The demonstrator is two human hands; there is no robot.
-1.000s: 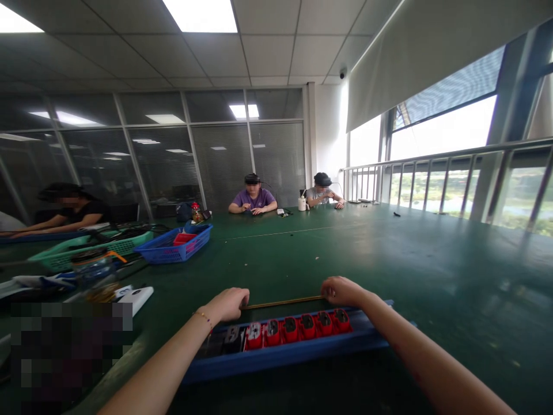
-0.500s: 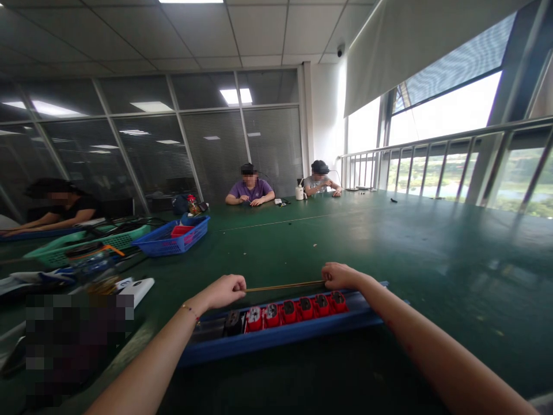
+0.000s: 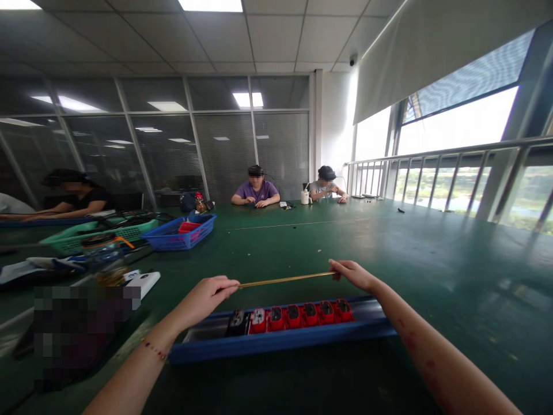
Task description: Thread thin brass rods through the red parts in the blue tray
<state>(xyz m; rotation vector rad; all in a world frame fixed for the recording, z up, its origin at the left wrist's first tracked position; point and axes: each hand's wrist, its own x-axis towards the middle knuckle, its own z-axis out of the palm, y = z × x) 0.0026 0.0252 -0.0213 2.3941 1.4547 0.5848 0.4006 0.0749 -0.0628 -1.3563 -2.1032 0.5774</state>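
A yellowish rubber band (image 3: 285, 280) is drawn out in a straight line between my two hands, above the far side of a long blue tray (image 3: 276, 344). My left hand (image 3: 212, 294) pinches its left end with the fingers stretched forward. The right end is in the closed fingers of my right hand (image 3: 351, 273), slightly higher. Inside the tray stands a row of several red sockets (image 3: 294, 316) with dark faces, the leftmost one having a lighter face. A black socket (image 3: 237, 323) is at the row's left end.
To the left are a blue basket (image 3: 179, 235) with a red box, a green basket (image 3: 73, 241) with dark cables, a jar (image 3: 103, 256) and a white device (image 3: 149, 283). Across the green table (image 3: 389, 253) sit two people; another person (image 3: 82, 199) works at far left.
The band is stretched longer: my hands have moved farther apart, and my right hand is raised a little. My fingers have straightened somewhat. The camera view has shifted slightly.
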